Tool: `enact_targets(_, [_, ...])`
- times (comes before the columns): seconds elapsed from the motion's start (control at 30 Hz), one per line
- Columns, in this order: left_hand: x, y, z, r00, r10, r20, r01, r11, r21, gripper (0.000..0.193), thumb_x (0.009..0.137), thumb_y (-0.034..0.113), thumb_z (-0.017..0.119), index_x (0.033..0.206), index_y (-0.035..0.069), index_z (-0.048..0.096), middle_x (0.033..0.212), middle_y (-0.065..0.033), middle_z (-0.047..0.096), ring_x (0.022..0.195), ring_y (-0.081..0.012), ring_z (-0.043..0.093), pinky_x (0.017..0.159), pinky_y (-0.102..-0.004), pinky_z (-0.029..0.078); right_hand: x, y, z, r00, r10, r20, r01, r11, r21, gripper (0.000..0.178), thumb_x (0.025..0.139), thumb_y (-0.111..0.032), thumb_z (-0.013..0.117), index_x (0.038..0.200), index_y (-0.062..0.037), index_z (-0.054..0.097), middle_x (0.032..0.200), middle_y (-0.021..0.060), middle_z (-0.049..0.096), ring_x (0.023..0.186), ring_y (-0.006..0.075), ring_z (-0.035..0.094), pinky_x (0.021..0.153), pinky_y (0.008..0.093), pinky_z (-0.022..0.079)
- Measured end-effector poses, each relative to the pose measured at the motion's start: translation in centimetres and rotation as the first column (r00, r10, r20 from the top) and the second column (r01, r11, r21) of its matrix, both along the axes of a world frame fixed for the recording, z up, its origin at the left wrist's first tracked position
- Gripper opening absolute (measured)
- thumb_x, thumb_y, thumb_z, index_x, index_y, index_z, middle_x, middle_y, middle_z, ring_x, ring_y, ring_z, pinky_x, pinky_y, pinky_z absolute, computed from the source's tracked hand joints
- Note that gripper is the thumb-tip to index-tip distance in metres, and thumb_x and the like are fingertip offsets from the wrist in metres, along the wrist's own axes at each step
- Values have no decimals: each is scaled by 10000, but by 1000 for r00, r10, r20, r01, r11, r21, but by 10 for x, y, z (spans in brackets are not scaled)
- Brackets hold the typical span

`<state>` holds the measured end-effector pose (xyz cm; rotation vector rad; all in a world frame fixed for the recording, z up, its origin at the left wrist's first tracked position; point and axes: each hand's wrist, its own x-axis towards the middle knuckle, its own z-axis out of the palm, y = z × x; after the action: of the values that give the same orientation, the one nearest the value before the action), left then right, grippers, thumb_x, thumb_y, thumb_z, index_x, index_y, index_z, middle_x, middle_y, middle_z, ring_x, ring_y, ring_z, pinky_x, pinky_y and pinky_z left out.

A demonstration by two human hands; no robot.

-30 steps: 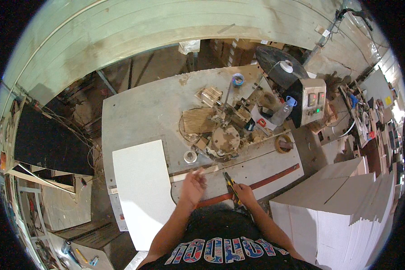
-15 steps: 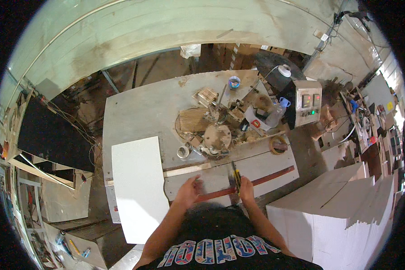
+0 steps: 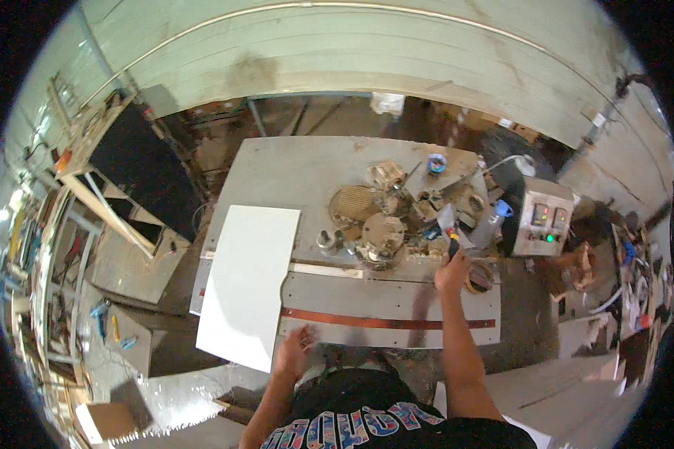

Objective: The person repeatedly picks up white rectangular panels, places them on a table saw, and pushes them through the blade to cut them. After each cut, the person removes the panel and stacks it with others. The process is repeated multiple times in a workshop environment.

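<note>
The right hand (image 3: 451,275) grips a dark tool (image 3: 454,245); the left hand (image 3: 295,352) is blurred, I cannot tell. The white board (image 3: 251,280) overhangs the desk's (image 3: 299,168) front edge; a bump could tip it.

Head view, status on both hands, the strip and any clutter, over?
Right hand gripping dark tool. Left hand blurred, near white board. Red-brown strip lying along table's near side. Clear bottle beyond right hand.
</note>
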<state>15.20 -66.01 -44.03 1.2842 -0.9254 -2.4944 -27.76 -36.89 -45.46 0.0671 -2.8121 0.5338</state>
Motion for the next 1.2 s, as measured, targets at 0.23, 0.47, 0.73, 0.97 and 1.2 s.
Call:
enact_targets(0.23, [125, 66, -47, 918, -174, 357, 304, 886, -350, 382, 1112, 394, 679, 1229, 37, 752, 1088, -66, 747, 970, -227, 693, 871, -403, 562, -10, 4, -11, 993, 53, 103, -64, 991, 113, 720, 1150, -315, 659, 1725, -4, 358, 1611, 303, 447, 1479, 560, 405, 1213, 652, 399])
enact_targets(0.47, [173, 19, -56, 783, 61, 619, 454, 624, -636, 473, 1094, 435, 714, 1164, -28, 784, 996, -169, 797, 950, -291, 749, 888, -452, 579, 119, 15, -29, 992, 31, 122, -22, 997, -79, 806, 1123, -304, 711, 1786, -120, 290, 1649, 259, 409, 1516, 526, 373, 1220, 693, 343])
enact_targets(0.73, [230, -198, -44, 569, 468, 676, 670, 212, -711, 573, 958, 311, 812, 1486, 157, 652, 1552, -153, 620, 1496, -451, 501, 1265, -594, 387, 266, 10, -75, 987, 134, 91, -130, 990, -46, 514, 1079, -371, 707, 1533, -138, 644, 1563, 237, 493, 1448, 485, 435, 1228, 693, 316])
enact_targets(0.97, [288, -310, -139, 600, 268, 754, 649, 389, -654, 510, 1010, 290, 676, 1430, 11, 599, 1432, -236, 653, 1370, -450, 592, 1166, -557, 460, 360, -62, -70, 952, 307, 13, -305, 950, -63, 389, 1011, -275, 781, 1350, -90, 732, 1163, 200, 773, 1091, 438, 705, 1002, 567, 559])
enact_targets(1.2, [289, -240, -191, 760, -119, 639, 625, 400, -670, 356, 1070, 265, 660, 1210, -62, 648, 1092, -238, 761, 1038, -416, 761, 910, -556, 567, 453, -149, -66, 519, 641, 566, -376, 766, -522, 468, 1080, -377, 722, 1374, -12, 725, 1320, 218, 788, 1170, 433, 754, 1004, 539, 597])
